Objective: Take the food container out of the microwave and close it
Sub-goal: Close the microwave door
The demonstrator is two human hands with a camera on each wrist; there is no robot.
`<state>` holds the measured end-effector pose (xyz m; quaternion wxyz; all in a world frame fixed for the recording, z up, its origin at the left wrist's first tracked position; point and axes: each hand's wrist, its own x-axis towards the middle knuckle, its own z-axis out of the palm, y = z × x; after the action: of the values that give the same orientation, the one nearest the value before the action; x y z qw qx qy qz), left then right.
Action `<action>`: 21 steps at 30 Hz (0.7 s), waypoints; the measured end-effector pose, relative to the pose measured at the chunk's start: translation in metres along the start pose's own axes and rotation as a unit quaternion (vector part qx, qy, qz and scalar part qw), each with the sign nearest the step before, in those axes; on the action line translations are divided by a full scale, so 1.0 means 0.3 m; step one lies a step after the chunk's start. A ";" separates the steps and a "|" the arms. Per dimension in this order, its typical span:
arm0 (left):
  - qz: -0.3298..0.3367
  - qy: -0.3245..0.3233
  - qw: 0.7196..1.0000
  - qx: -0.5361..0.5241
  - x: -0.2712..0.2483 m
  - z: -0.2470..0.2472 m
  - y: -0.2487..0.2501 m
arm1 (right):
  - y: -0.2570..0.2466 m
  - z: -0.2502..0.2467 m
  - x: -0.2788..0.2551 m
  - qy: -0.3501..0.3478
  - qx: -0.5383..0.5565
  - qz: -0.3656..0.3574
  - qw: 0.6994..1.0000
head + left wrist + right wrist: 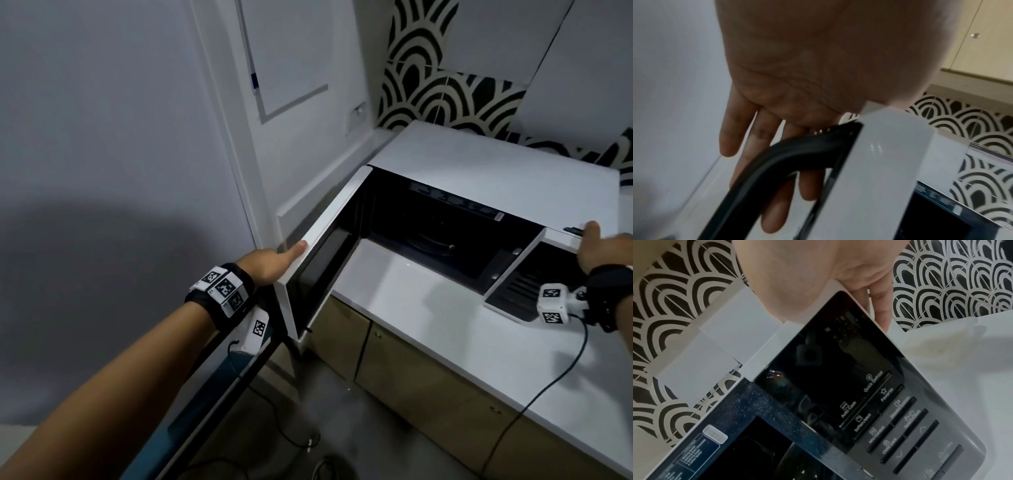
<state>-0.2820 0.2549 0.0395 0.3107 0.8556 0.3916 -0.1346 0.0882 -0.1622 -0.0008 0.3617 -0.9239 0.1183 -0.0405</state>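
Observation:
A white microwave point(496, 171) stands on the counter with its door point(329, 219) swung open to the left. Its dark cavity point(445, 236) shows a glass turntable, and no food container is visible anywhere. My left hand point(274, 260) lies against the door's outer face with the thumb at its top edge. In the left wrist view its fingers point(760, 139) lie straight behind the door point(879, 162). My right hand point(597, 248) rests flat on the microwave's top right corner. In the right wrist view that hand point(869, 280) sits above the control panel point(879, 410).
The white counter point(428, 308) runs in front of the microwave, with tan cabinets point(411, 377) below. A white wall panel stands close behind the open door. Black-and-white patterned tiles point(445, 92) back the counter. A black cable point(548, 383) hangs from my right wrist across the counter edge.

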 end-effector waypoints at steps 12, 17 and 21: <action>0.161 -0.246 0.956 -0.013 -0.024 0.277 0.245 | -0.049 -0.059 -0.039 -0.018 -0.013 0.030 0.999; 0.264 -0.307 0.910 -0.082 -0.010 0.433 0.386 | -0.077 -0.090 0.006 -0.059 0.074 0.100 0.990; 0.282 -0.311 0.896 -0.148 0.027 0.540 0.480 | -0.051 -0.053 0.009 -0.035 0.082 0.078 0.993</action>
<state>-0.1662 0.0845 -0.0278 0.5648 0.7885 0.0330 -0.2410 0.0912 -0.1626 0.0214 0.4423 -0.8798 0.1736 0.0108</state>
